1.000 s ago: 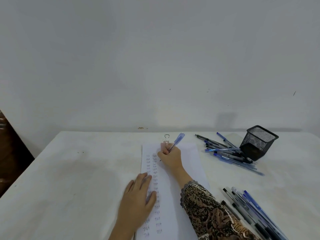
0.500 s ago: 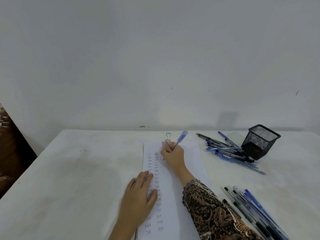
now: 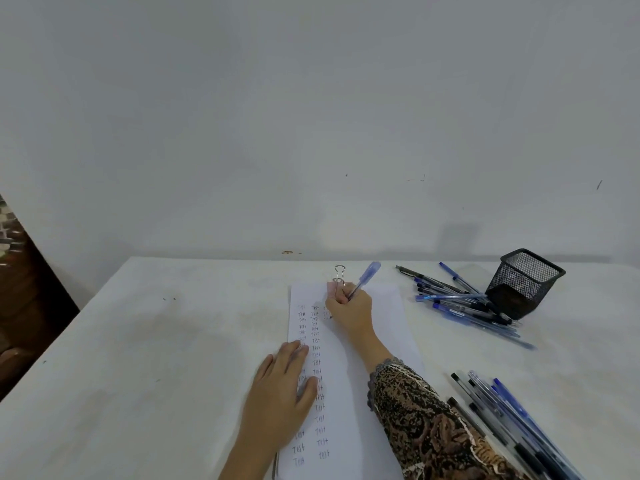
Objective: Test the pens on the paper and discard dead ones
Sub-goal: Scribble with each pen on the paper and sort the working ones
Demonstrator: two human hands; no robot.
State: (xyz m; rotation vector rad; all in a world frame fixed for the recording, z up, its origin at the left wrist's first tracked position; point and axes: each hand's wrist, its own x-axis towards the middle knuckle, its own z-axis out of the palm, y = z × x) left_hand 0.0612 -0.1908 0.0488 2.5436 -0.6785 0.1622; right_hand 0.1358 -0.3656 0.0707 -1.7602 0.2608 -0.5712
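The right hand [image 3: 349, 306] is gripping a blue pen [image 3: 365, 280] in a writing hold, with the fingers curled round the lower barrel. The tip is touching the paper [image 3: 388, 317] at the head of a third column of small "Test" words, and the cap end is pointing up and away to the right. The left hand [image 3: 284, 386] is lying flat on the sheet's left edge with its fingers straight, pinning it down.

The pen is looking light, stiff and smooth, so it is likely calling for only a gentle pinch low on the barrel. Gripped too loosely there, the plastic could slip. The paper is thin and limp. It is probably needing that flat hand on it, since a clip [image 3: 340, 273] is holding it only at the far end.

Right of the sheet, a pile [image 3: 460, 303] of pens is lying fanned out against a black mesh cup [image 3: 523, 282], which is tilting on top of them. A second pile [image 3: 512, 410] is sitting near the patterned sleeve [image 3: 422, 417], at the table's [image 3: 156, 341] near right. Which pile is the tested one cannot be told.

Nothing is standing between the writing hand and either pile. The sleeve is hanging just beside the near pens, though, and could sweep them when the arm swings.
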